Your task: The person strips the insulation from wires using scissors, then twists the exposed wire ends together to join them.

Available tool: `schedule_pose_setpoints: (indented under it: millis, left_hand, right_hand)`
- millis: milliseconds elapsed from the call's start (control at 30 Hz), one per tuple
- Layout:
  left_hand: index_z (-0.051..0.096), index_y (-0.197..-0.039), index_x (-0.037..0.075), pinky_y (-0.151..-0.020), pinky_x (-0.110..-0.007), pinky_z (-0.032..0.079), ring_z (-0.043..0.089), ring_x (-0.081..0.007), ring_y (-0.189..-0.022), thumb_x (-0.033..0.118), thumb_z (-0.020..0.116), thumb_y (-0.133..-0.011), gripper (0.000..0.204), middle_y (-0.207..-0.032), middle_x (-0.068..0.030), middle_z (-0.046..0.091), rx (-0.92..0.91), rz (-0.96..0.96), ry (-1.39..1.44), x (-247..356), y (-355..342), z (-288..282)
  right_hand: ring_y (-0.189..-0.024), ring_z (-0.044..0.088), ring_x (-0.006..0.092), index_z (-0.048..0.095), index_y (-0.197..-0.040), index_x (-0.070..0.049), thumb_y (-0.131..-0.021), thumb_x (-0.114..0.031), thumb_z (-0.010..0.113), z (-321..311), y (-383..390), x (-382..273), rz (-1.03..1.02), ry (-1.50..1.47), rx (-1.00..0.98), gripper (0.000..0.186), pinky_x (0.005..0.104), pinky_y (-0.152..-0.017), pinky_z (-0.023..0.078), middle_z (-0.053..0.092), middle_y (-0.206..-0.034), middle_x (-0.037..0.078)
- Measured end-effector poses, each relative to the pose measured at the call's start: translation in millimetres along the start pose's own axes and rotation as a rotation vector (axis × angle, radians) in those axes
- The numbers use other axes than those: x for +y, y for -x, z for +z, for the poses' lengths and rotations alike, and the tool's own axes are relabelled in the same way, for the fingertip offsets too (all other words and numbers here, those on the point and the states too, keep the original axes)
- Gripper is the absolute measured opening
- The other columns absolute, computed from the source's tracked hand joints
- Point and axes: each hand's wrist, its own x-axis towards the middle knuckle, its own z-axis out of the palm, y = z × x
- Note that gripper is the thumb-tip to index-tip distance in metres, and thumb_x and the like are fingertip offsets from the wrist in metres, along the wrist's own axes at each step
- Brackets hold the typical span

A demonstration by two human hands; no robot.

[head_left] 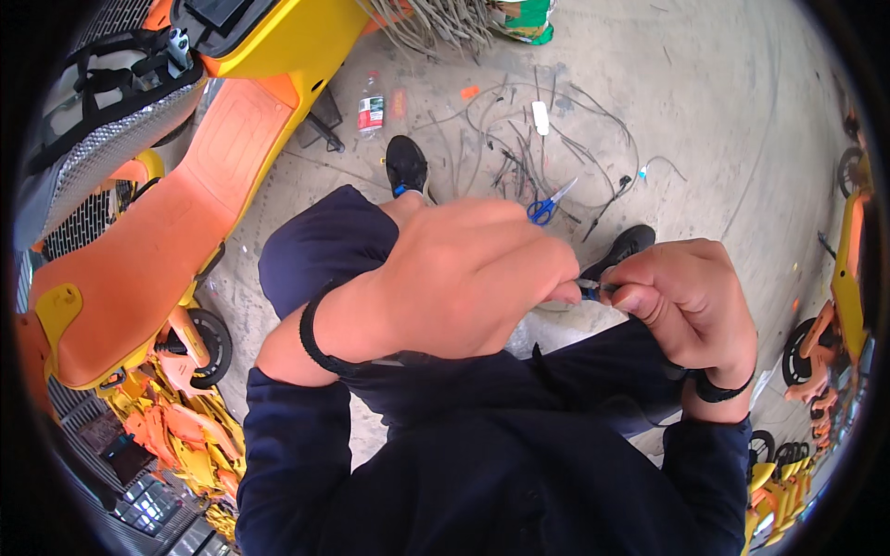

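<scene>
My left hand [487,264] and my right hand [691,296] meet in front of my lap, fingertips pinched. Between them runs a thin dark cable [590,290] with a bit of blue on it. Each hand grips one end, and the fingers cover most of it. Just beyond my left hand, blue-handled scissors [541,212] lie on the floor with their blades partly spread. Around the scissors are loose grey and black cables [528,162], some with dark connectors.
A plastic bottle [371,109] with a red label and a white oblong piece [540,118] are on the concrete floor. A grey cable bundle [436,28] sits at the far edge. An orange and yellow scooter body [213,176] stands close on the left. More scooters [845,259] line the right.
</scene>
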Motion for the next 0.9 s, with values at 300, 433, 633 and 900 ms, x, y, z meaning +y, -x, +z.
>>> schedule_pose_setpoints:
  millis: [300,433,633,900]
  left_hand:
    - [0.06,-0.08,0.002,-0.048,-0.035,0.032,0.04,-0.0215,-0.047,0.003,0.074,-0.062,0.023,-0.061,-0.0043,0.052,0.017,0.024,0.067,2,5,5]
    - [0.06,-0.08,0.003,-0.051,-0.034,0.035,0.04,-0.021,-0.046,0.004,0.074,-0.065,0.021,-0.06,-0.0044,0.052,-0.016,0.01,0.063,2,6,7]
    - [0.06,-0.08,0.005,-0.059,-0.034,0.042,0.041,-0.0207,-0.046,0.006,0.075,-0.067,0.019,-0.058,-0.0042,0.053,-0.049,-0.043,0.078,5,6,6]
    - [0.059,-0.081,0.005,-0.056,-0.034,0.038,0.041,-0.0207,-0.046,0.003,0.074,-0.065,0.022,-0.058,-0.0039,0.053,-0.049,-0.051,0.111,6,4,7]
  right_hand:
    - [-0.054,0.06,0.027,0.061,-0.081,-0.001,-0.087,-0.021,0.062,2,5,3,-0.066,-0.031,-0.018,0.02,0.0321,-0.051,0.046,0.061,-0.063,0.008]
    - [-0.053,0.059,0.0277,0.061,-0.081,-0.001,-0.087,-0.02,0.063,0,8,4,-0.043,-0.037,-0.039,0.02,0.0328,-0.05,0.046,0.06,-0.062,0.009]
    - [-0.052,0.059,0.0293,0.061,-0.081,-0.001,-0.086,-0.018,0.064,0,11,6,-0.063,-0.058,-0.033,0.018,0.0341,-0.048,0.045,0.058,-0.061,0.01]
    - [-0.052,0.058,0.0308,0.061,-0.082,-0.001,-0.084,-0.016,0.065,-1,14,5,-0.062,-0.057,-0.04,0.016,0.0343,-0.048,0.045,0.058,-0.061,0.011]
